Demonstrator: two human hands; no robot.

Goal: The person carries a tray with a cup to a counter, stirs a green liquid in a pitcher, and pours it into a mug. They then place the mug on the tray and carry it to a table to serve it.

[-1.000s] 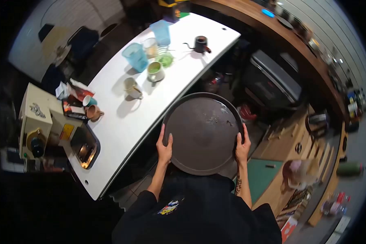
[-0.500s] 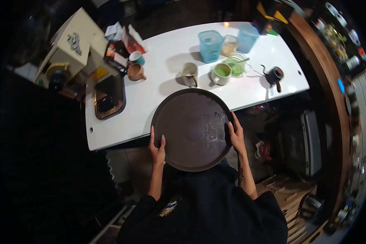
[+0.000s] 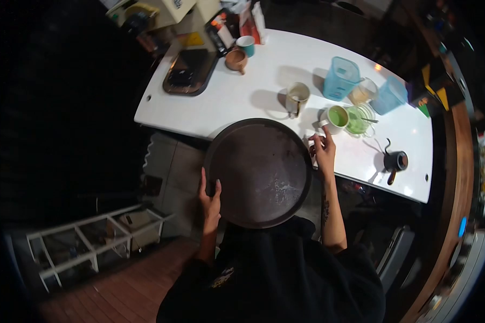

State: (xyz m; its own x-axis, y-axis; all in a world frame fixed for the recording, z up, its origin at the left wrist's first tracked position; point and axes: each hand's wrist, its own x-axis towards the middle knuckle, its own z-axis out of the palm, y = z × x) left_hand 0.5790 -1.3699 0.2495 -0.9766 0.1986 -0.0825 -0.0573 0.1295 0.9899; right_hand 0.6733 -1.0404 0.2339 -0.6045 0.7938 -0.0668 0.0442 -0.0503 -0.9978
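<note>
A round dark brown serving tray with a worn patch is held in front of me, its far rim overlapping the table's front edge in this view. My left hand grips its left rim, thumb on top. My right hand is off the tray, with thumb and fingers apart and its fingertips right at the handle of a white mug holding green liquid. Close by stand a glass vessel with green residue and a spoon, and a beige mug.
On the white table stand a blue container, another blue container, and a black gooseneck pot at right. A brown cup, a teal cup and a black scale-like tray sit at left.
My right hand has let go of the tray's right rim and moved up to the mug of green liquid. My left hand keeps the tray. The view has turned leftward.
</note>
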